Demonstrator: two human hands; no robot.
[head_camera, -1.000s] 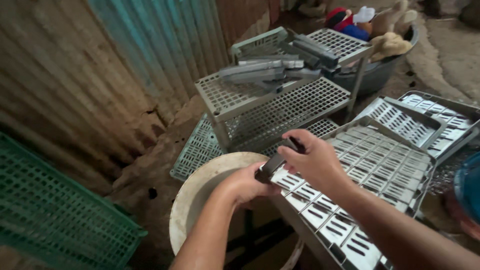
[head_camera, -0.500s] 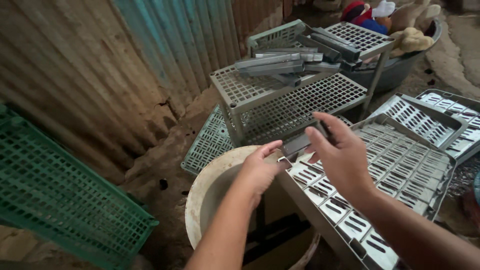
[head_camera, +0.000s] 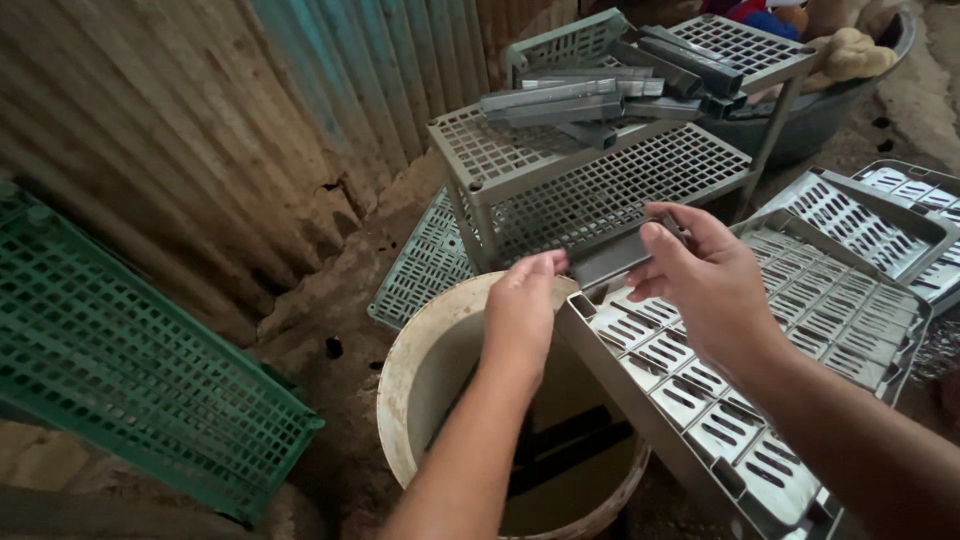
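Green crate (head_camera: 130, 385) is leaning at far left by the corrugated wall. Left hand (head_camera: 522, 312) is hovering over the pale bucket (head_camera: 420, 360), fingers curled, pinching the near end of a flat grey strip (head_camera: 612, 258). Right hand (head_camera: 705, 285) is gripping the strip's other end, above the slotted grey tray (head_camera: 800, 330).

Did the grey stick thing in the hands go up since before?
Yes. The grey strip lay low against the slotted grey tray earlier; now both hands, left hand and right hand, hold it lifted above the tray's near corner, closer to the mesh rack.
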